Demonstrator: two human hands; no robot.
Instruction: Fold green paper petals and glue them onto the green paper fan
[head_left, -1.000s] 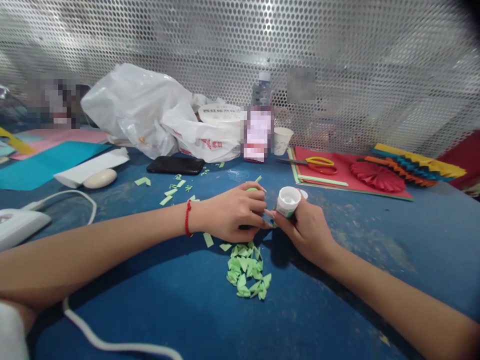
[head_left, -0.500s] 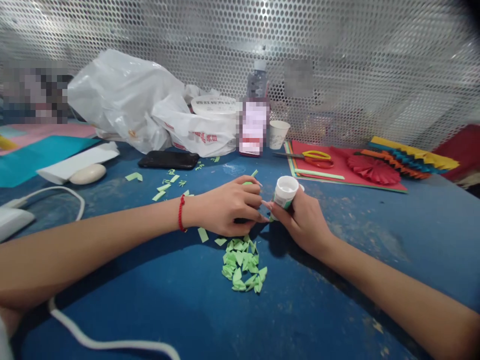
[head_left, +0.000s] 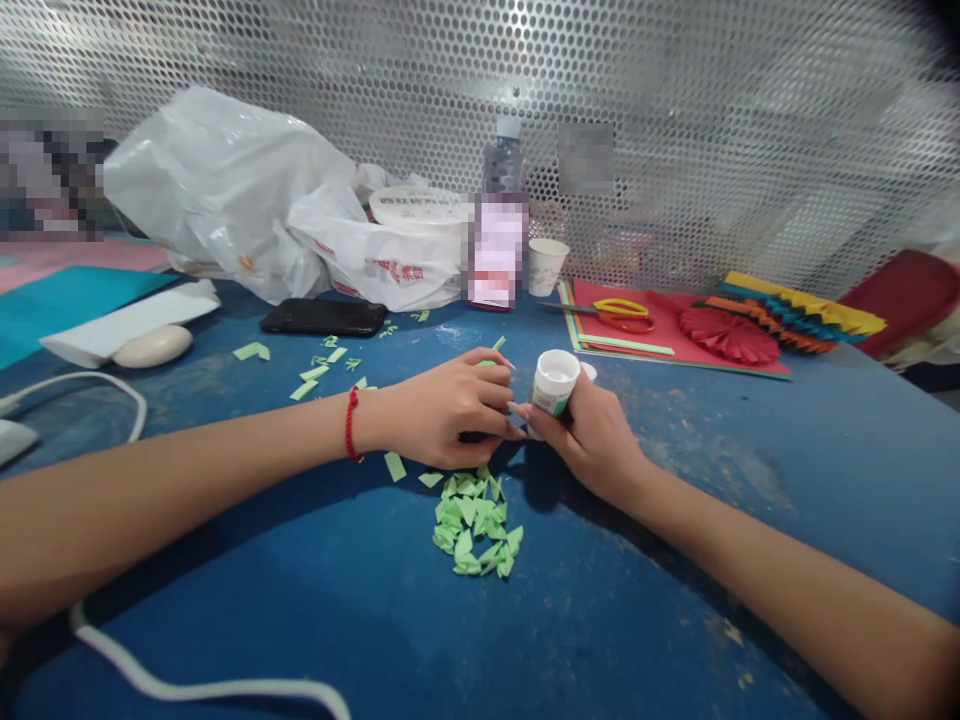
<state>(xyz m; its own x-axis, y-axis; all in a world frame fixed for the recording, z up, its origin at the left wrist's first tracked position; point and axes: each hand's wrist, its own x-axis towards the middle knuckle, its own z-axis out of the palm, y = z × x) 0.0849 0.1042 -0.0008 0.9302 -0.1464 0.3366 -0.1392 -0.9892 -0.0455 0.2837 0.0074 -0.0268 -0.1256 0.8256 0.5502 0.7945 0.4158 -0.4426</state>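
My right hand (head_left: 600, 430) wraps around a small white plastic bottle (head_left: 553, 382) with a green-marked label, its round top tilted toward me. A white piece, perhaps its lid, shows behind the bottle. My left hand (head_left: 465, 410), with a red cord at the wrist, is curled just left of it, fingertips close to the bottle. A bit of green shows between its fingers, but what it holds is mostly hidden. Below the left hand lies a heap of folded light-green paper pieces (head_left: 472, 518). Small green paper cuttings (head_left: 311, 373) are scattered left of that hand.
At the back are white plastic bags (head_left: 225, 190), an upright phone (head_left: 496, 250), a paper cup (head_left: 547, 265) and a bottle. Scissors (head_left: 619, 315) and a red paper fan (head_left: 727, 333) rest on coloured sheets. A black phone (head_left: 324, 317) and white cable (head_left: 210, 688) lie left.
The view has swung slightly right, so everything sits a little further left. Both hands keep nearly the same pose, and the bottle stays in my right hand.
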